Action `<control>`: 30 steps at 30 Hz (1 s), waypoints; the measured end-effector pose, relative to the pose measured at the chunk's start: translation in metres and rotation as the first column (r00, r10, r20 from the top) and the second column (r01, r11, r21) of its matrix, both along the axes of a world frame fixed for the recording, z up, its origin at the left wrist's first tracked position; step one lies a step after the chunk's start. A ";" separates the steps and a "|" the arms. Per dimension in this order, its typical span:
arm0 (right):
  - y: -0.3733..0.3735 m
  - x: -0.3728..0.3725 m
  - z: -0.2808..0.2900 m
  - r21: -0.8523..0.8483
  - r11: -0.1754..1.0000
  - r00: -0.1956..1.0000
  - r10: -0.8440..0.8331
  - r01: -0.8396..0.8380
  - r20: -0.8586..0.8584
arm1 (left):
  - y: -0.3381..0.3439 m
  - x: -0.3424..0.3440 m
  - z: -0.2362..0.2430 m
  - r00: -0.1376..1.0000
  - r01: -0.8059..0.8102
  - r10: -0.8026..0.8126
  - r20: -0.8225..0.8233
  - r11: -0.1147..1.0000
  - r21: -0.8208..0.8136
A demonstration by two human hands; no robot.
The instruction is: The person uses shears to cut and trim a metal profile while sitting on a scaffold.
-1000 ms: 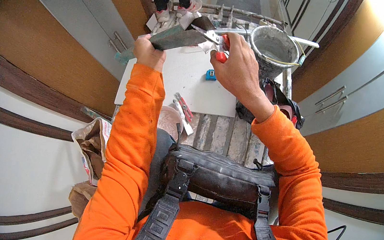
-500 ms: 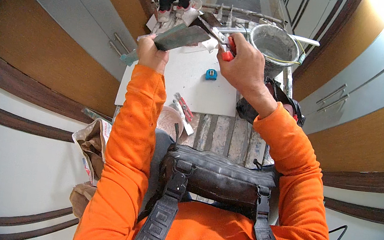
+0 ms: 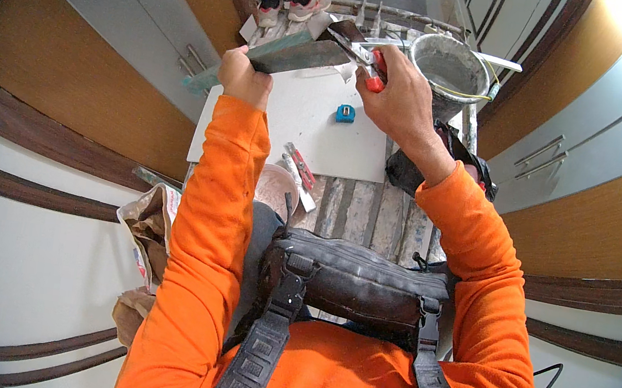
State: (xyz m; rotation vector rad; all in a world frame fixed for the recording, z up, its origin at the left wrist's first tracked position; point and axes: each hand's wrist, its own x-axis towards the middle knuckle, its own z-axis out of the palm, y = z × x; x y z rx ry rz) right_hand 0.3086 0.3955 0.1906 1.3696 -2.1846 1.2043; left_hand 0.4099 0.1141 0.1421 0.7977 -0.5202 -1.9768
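My left hand (image 3: 245, 79) is closed around a long greenish-grey metal strip (image 3: 301, 57) with a bent edge. The strip is held up over a white board (image 3: 311, 135). In my right hand (image 3: 404, 96) are red-handled snips (image 3: 375, 69), their blades at the right end of the strip, by a dark folded flap (image 3: 346, 32). Whether the blades bite into the metal I cannot tell. A blue tape measure (image 3: 345, 113) lies on the board below my hands.
A dirty bucket (image 3: 450, 63) stands at the far right of the slatted platform, beside a black bag (image 3: 408, 171). Nearer are a pinkish tub (image 3: 276, 189) and a red utility knife (image 3: 300, 165). A person's shoes (image 3: 304, 9) show at the far end. Cabinets flank both sides.
The strip has turned slightly and my left hand has shifted a little left along with it. My right hand keeps the snips at its end, with little movement.
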 end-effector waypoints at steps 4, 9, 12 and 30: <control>0.004 -0.007 -0.006 0.046 0.998 0.999 -0.047 0.046 0.011 | 0.020 -0.003 0.010 0.996 -0.035 0.035 -0.077 0.999 0.006; 0.006 -0.010 -0.005 -0.017 1.000 1.000 -0.021 0.021 0.000 | 0.019 -0.003 0.009 0.996 -0.036 0.035 -0.078 0.999 -0.006; 0.005 -0.014 -0.008 -0.009 1.000 1.000 0.012 -0.012 0.025 | 0.009 0.001 -0.001 0.999 -0.005 0.003 -0.042 0.998 -0.055; 0.004 -0.011 -0.010 -0.022 0.999 0.999 0.045 -0.045 0.004 | 0.017 -0.010 0.002 1.000 0.024 -0.023 -0.020 1.000 0.015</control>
